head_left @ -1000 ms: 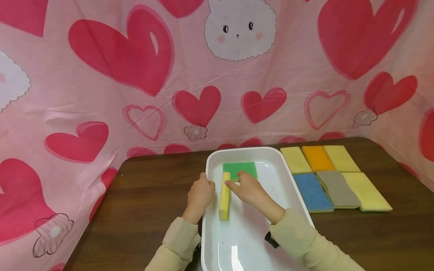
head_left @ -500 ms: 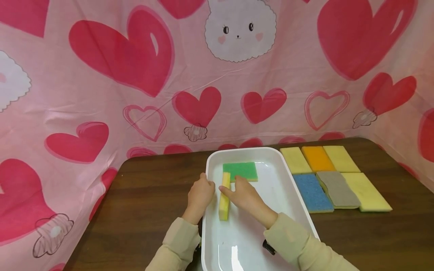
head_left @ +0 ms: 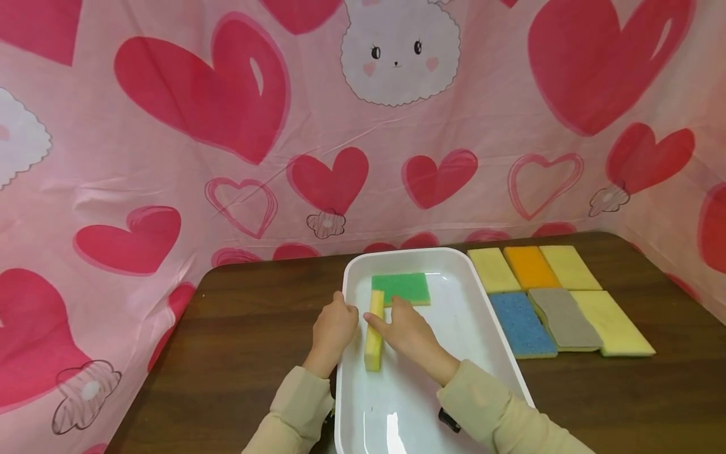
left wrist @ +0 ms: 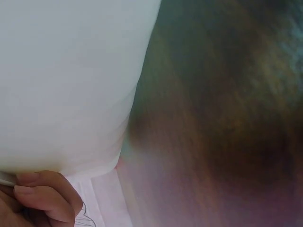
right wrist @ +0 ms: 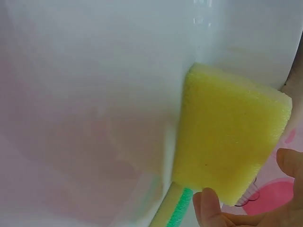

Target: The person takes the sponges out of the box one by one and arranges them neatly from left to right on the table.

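A yellow sponge stands on its long edge in the white tray, near the left wall. My right hand is at its right side. In the head view the thumb reaches across the top edge; in the right wrist view a fingertip touches the broad face near one corner, with the thumb spread away. A green sponge lies flat at the tray's far end, just beyond the standing one. My left hand grips the tray's left rim, its fingers curled there in the left wrist view.
Right of the tray, several flat sponges lie in two rows on the dark wooden table: pale yellow, orange, blue and a wavy-edged grey one. A pink heart-print cloth hangs behind the table.
My right hand has drawn back slightly toward me, off the green sponge, and its thumb now crosses the yellow sponge's top edge. The left hand and both sponges have stayed in place.
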Demonstrator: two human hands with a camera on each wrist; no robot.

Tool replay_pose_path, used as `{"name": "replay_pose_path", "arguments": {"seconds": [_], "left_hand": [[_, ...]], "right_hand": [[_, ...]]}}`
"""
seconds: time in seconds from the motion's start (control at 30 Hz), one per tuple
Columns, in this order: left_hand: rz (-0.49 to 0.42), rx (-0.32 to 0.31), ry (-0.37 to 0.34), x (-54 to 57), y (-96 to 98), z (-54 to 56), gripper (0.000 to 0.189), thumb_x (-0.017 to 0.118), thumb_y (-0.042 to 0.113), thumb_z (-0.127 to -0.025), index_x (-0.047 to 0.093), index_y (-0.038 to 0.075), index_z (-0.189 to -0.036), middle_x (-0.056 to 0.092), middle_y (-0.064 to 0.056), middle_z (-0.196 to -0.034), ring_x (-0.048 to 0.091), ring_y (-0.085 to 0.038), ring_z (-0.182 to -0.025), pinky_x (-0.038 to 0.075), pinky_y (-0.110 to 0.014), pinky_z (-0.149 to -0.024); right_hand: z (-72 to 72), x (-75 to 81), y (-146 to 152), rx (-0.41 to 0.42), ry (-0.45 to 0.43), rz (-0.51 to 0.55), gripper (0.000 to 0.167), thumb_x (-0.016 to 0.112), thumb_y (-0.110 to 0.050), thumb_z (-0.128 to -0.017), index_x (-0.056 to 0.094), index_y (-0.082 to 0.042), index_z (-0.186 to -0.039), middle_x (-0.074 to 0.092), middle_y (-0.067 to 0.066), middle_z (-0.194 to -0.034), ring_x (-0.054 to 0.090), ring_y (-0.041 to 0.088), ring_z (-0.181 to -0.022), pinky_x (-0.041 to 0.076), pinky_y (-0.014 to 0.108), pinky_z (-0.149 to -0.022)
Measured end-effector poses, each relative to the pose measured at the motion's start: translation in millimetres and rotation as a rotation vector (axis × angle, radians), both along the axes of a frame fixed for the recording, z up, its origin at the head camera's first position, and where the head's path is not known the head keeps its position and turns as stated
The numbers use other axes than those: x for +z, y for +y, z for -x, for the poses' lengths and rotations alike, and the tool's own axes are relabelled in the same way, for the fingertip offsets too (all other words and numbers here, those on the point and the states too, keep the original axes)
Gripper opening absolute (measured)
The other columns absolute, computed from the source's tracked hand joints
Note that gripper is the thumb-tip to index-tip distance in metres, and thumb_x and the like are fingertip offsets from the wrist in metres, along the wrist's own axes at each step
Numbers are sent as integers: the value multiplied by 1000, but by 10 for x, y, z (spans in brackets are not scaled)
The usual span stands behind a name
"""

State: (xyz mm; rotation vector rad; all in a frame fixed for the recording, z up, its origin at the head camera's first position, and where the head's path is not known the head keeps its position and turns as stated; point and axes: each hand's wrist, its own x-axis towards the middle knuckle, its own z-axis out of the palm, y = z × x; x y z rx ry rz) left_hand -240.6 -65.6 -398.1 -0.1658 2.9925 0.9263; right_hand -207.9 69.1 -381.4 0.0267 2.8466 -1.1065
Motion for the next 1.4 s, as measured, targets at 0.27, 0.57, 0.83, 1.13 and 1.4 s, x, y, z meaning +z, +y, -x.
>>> {"name": "replay_pose_path", "arguments": {"seconds": [0.27, 0.57, 0.83, 1.13, 1.4], "left_hand": [[-2, -1, -10, -5, -27, -2, 35, 46, 19, -90, 50, -5, -115, 67, -26, -97, 65, -34, -78, 51, -49, -68], [-2, -1, -21, -12, -17, 2, 35, 46, 19, -89, 50, -4, -115, 67, -25, -96, 65, -34, -77, 50, -48, -68], [1, 0, -23, -11, 9, 1, 34, 46, 18, -89, 50, -4, -114, 67, -24, -94, 65, -33, -76, 50, -48, -67], [0, 3, -14, 4, 3, -6, 33, 46, 18, -89, 50, -4, -113, 67, -25, -93, 65, -34, -77, 50, -48, -67], [-3, 6, -36, 18, 12, 3, 35, 46, 18, -90, 49, -4, -116, 67, -24, -94, 65, -32, -75, 51, -47, -68]], "right_hand": [[27, -59, -12, -16, 9, 35, 74, 58, -47, -89, 44, 10, -135, 54, 24, -134, 56, 37, -118, 45, 50, -97], [4, -81, -6, 1, 36, 38, 74, 61, -51, -85, 50, 7, -129, 65, 18, -116, 63, 30, -101, 50, 46, -86], [-10, -56, 4, 8, 10, 39, 75, 63, -51, -84, 49, 6, -130, 65, 18, -113, 63, 28, -97, 51, 45, -85], [7, -74, -14, 19, 25, 49, 69, 64, -50, -84, 53, 5, -123, 66, 17, -107, 63, 27, -92, 51, 43, -79], [3, -99, -13, 30, 41, 51, 56, 68, -45, -82, 57, 2, -109, 64, 14, -93, 57, 21, -78, 46, 35, -67]]}}
